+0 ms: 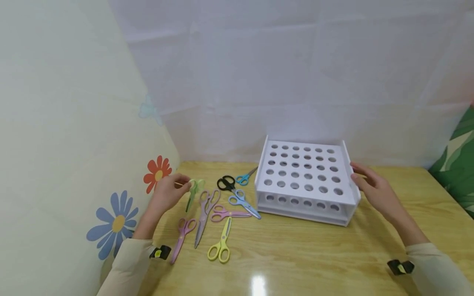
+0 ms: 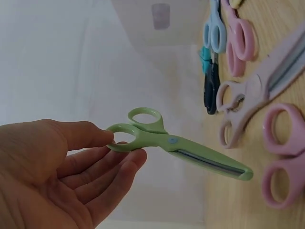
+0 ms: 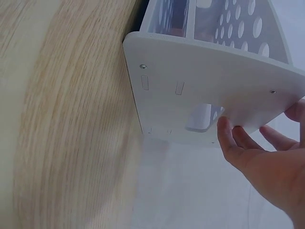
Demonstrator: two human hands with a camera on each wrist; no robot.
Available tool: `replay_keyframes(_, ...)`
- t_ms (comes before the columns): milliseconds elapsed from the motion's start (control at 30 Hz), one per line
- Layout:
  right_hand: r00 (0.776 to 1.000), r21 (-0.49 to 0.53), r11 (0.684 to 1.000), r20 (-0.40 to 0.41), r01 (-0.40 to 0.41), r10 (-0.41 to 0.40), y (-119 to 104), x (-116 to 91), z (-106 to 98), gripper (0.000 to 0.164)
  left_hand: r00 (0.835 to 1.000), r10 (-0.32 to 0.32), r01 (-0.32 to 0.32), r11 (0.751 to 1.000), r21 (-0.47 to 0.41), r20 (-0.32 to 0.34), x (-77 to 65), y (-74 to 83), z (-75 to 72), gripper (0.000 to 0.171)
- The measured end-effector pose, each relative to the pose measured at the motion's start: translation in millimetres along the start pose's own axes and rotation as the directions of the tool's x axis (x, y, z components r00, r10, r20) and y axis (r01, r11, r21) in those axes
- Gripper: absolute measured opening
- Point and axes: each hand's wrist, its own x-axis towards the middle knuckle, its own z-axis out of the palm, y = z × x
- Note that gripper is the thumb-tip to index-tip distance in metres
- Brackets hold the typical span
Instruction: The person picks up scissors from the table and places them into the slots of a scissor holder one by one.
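Observation:
My left hand [image 1: 170,191] pinches green scissors [image 2: 190,155] by one finger loop between thumb and fingers. The scissors hang above the table's left side, blades downward in the head view. Nearest below them lie large mauve scissors [image 1: 203,211] and pink scissors [image 1: 180,240]. At the right, my right hand [image 1: 377,193] touches the side panel of a white rack [image 1: 303,197] with rows of round holes. Its fingertips [image 3: 226,131] rest on the panel's outer face beside a cutout, without being wrapped round it. The thumb is near the panel's upper edge.
Between the hands lie black scissors [image 1: 226,183], teal scissors [image 1: 244,178], light blue scissors [image 1: 242,202], another pink pair [image 1: 229,213] and yellow scissors [image 1: 221,244]. A flower-patterned sheet [image 1: 74,102] hangs at the left. White cloth [image 1: 240,82] hangs behind the wooden table [image 1: 296,259].

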Motion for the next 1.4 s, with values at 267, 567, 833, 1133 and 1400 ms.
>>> replay_keyframes(267,1.000,-0.004,1.000,-0.005,-0.006,0.005,0.6,0.8,2.1,0.060,0.999,-0.024,0.022,0.999,-0.047,-0.038,-2.6,23.5,-2.6,0.026)
replay_keyframes(567,1.000,-0.008,1.000,-0.005,-0.011,0.011,1.7,-0.7,2.0,0.059,1.000,-0.017,0.020,0.983,-0.183,0.014,-8.8,64.8,-4.1,0.026)
replay_keyframes(833,1.000,-0.003,1.000,-0.008,-0.018,0.018,1.9,-0.6,2.5,0.060,0.997,0.026,-0.006,0.961,-0.278,0.067,-12.5,99.1,-3.7,0.026)
replay_keyframes(1133,1.000,0.025,1.000,-0.024,0.015,-0.014,1.9,-1.6,4.3,0.059,0.993,0.100,-0.070,0.925,-0.373,0.062,-7.9,122.6,5.9,0.020)
replay_keyframes(1400,1.000,0.060,0.998,-0.020,0.024,-0.023,3.2,1.8,4.9,0.057,0.992,0.100,-0.053,0.876,-0.480,0.072,4.1,136.3,17.6,0.025)
